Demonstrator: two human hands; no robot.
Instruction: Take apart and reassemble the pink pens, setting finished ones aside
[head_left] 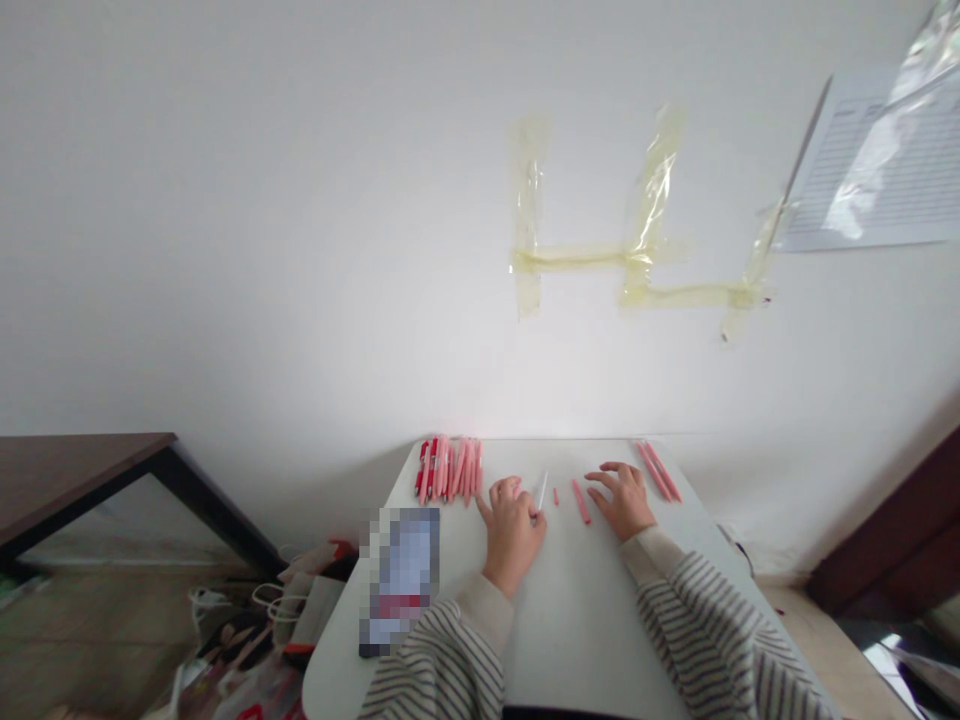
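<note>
My left hand [516, 525] is closed, its thumb and forefinger on the lower end of a thin whitish pen refill [542, 490]. A bit of pink pen part [517, 486] shows at its fingertips, mostly hidden by the fingers. My right hand [624, 498] has its fingers apart and holds nothing. Just left of its fingertips lies a pink pen barrel [581, 502] on the white table [577, 620]. Between the two hands there is also a short pink pen piece [556, 496].
Several pink and red pens [450, 470] lie in a row at the back left. Two pink pens [658, 472] rest at the back right. A blurred-out phone-like object [405, 570] is at the left edge. A white wall [375, 250] stands behind the table.
</note>
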